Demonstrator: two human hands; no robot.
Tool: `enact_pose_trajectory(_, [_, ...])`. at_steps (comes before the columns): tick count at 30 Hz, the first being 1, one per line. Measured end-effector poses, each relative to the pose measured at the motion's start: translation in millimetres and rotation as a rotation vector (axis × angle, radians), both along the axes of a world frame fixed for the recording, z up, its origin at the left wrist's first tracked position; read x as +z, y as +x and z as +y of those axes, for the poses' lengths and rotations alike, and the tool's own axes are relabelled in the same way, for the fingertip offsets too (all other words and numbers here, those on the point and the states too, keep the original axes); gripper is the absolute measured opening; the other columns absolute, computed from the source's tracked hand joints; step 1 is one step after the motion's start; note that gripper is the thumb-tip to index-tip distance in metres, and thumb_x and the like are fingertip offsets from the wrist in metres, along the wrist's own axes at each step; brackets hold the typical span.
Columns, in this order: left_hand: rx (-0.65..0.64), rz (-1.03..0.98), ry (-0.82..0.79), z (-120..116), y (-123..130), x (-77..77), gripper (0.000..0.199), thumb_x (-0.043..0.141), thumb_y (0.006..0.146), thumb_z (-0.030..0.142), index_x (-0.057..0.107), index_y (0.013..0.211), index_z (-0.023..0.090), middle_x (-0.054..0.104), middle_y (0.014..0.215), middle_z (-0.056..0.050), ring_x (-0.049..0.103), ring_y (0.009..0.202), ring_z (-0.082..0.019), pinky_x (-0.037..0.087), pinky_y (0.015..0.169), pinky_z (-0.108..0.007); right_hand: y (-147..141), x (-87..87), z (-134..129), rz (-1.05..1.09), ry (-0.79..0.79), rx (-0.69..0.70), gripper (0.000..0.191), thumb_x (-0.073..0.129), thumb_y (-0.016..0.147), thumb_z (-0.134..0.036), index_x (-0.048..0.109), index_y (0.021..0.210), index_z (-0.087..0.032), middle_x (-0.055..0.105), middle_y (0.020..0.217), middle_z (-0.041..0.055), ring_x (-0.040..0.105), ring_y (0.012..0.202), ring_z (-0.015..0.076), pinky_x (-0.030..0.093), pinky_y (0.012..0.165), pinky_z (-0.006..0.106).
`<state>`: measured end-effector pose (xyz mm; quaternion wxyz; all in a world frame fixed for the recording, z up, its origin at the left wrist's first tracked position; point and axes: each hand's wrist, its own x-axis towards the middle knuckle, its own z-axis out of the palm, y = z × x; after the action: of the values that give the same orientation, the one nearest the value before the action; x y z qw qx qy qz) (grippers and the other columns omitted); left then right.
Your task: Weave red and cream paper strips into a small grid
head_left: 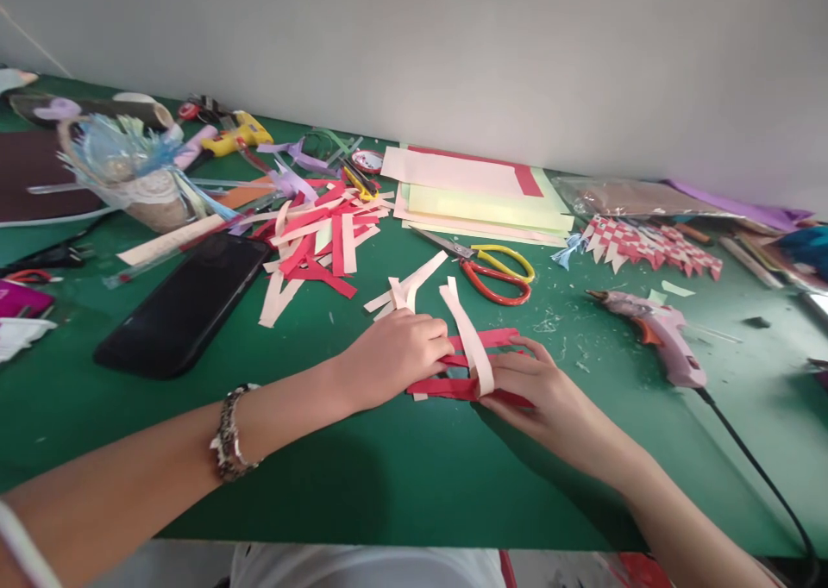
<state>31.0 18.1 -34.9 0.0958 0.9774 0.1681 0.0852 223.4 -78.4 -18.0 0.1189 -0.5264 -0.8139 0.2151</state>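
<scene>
Red paper strips (pixel 453 388) lie side by side in front of me, crossed by pale pink strips. My left hand (pixel 401 355) is closed over their left part, its fingers pressed down on them; the fingertips are partly hidden. From the right, my right hand (pixel 534 383) holds the strips, with its thumb at the near red one and its fingers across the others. One pale pink strip (pixel 472 338) bends up and over the red strips beside my right fingers. More pale pink strips (pixel 420 282) stick out beyond my left hand.
Beyond my hands lie scissors (pixel 495 271) and stacked paper sheets (pixel 479 196). A pile of cut strips (pixel 316 234) and a black phone (pixel 185 308) are on the left. At right are a pink glue gun (pixel 660 334) with its cord and a woven red-and-white paper piece (pixel 653 247).
</scene>
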Motion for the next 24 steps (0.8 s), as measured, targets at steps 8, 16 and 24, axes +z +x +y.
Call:
enact_pose_trajectory(8, [-0.010, 0.014, 0.104, -4, 3, -1.2, 0.018, 0.044, 0.085, 0.011, 0.062, 0.088, 0.013, 0.060, 0.078, -0.005, 0.057, 0.072, -0.018, 0.040, 0.065, -0.030, -2, -1.5, -2, -0.055, 0.047, -0.002, 0.017, 0.046, 0.087, -0.018, 0.061, 0.089, -0.025, 0.064, 0.082, -0.0023, 0.060, 0.079, 0.0126, 0.027, 0.100, 0.039])
enact_pose_trajectory(16, [0.067, -0.044, -0.111, -3, 6, -2.5, 0.012, 0.050, 0.081, 0.012, 0.062, 0.083, 0.013, 0.059, 0.078, -0.003, 0.056, 0.072, -0.015, 0.041, 0.065, -0.027, -4, -1.6, -5, -0.059, 0.055, -0.046, 0.014, 0.049, 0.084, -0.017, 0.060, 0.085, -0.025, 0.064, 0.088, -0.0015, 0.060, 0.081, 0.0135, 0.028, 0.099, 0.042])
enact_pose_trajectory(24, [0.092, -0.156, -0.198, 0, 3, -12.0, 0.015, 0.044, 0.082, 0.014, 0.059, 0.080, 0.015, 0.057, 0.077, -0.002, 0.052, 0.067, -0.013, 0.038, 0.060, -0.024, -8, -9.3, -14, -0.005, 0.123, -0.143, 0.015, 0.047, 0.086, -0.016, 0.059, 0.084, -0.025, 0.065, 0.094, -0.0017, 0.060, 0.082, 0.0131, 0.023, 0.100, 0.041])
